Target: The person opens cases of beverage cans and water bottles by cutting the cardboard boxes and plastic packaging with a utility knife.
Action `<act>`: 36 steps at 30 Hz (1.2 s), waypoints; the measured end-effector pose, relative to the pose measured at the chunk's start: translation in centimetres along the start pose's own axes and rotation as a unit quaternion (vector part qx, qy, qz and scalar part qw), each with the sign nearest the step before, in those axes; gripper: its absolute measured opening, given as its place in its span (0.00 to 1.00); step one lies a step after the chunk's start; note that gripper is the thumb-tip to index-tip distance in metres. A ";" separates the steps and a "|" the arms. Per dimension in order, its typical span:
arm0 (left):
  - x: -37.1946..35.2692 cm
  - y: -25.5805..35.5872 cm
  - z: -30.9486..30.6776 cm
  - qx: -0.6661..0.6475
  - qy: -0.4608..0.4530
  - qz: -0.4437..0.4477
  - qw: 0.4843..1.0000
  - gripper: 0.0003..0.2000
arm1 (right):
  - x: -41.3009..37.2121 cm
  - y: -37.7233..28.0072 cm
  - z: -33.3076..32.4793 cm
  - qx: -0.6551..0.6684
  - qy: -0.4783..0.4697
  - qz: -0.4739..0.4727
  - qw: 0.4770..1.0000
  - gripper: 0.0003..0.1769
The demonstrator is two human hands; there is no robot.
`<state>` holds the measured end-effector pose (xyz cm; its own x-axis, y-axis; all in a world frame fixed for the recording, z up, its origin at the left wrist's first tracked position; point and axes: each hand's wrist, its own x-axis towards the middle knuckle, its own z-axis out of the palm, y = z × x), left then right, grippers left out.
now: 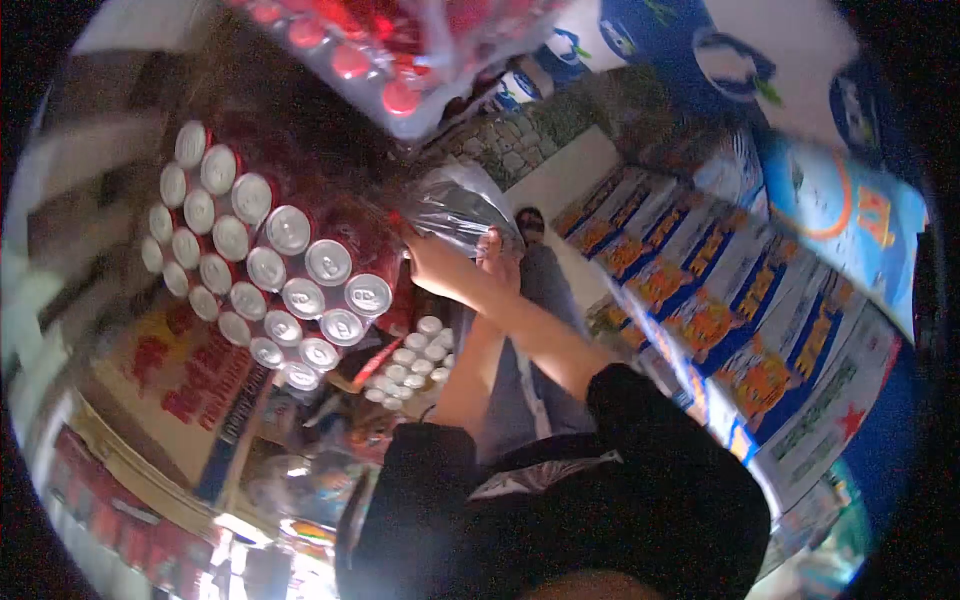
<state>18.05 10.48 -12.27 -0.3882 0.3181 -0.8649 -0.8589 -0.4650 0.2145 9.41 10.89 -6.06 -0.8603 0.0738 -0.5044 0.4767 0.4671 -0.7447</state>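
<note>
Seen from above, a person in a black T-shirt reaches both bare arms forward and down. The right arm runs from the sleeve at the near right diagonally toward the far left, crossing over the left forearm. The right hand (pixel 437 264) is at the near right corner of a shrink-wrapped pack of red cans (pixel 262 262), and its fingers are closed on the loose plastic wrap (pixel 455 208) bunched up there. The left arm goes nearly straight out. The left hand (pixel 491 250) is just to the right of the right hand, with its fingers pointing up into the same crumpled wrap. Whether they grip it cannot be told.

The pack fills the left middle of the scene, tilted so that its rows of silver can tops face the camera. A second pack of red cans (pixel 365 55), also wrapped, hangs blurred at the far top. Smaller white can tops (pixel 412 362) show below the hands. Stacked blue and orange printed cartons (pixel 720 300) line the right side. A sandalled foot (pixel 531 223) stands on the pale floor (pixel 565 175) just beyond the hands.
</note>
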 end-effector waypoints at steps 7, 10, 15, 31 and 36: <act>1.3 -0.4 -1.5 0.141 -0.043 0.090 0.985 0.11 | 0.2 -1.2 -0.6 0.078 0.063 -0.011 0.995 0.31; 0.2 0.2 -1.2 0.136 0.011 0.019 0.990 0.11 | -0.8 -1.5 -0.9 0.098 0.040 0.010 0.994 0.32; 2.1 -0.8 -4.3 0.099 -0.078 0.060 0.990 0.10 | 1.6 -1.5 -0.7 0.128 -0.017 0.081 0.988 0.28; -1.3 0.7 -0.8 0.037 -0.050 -0.003 0.998 0.06 | 0.9 -2.3 -1.2 0.032 -0.026 0.037 0.998 0.18; -1.9 0.1 -2.1 -0.033 -0.080 0.030 0.996 0.04 | -1.6 -1.3 -0.9 0.052 -0.028 0.061 0.996 0.13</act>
<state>19.42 8.13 -11.54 -0.4915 0.4124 -0.7670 -0.8102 -0.5394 0.2292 9.99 10.99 -3.93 -0.7853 0.0743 -0.6146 0.5951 0.3645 -0.7163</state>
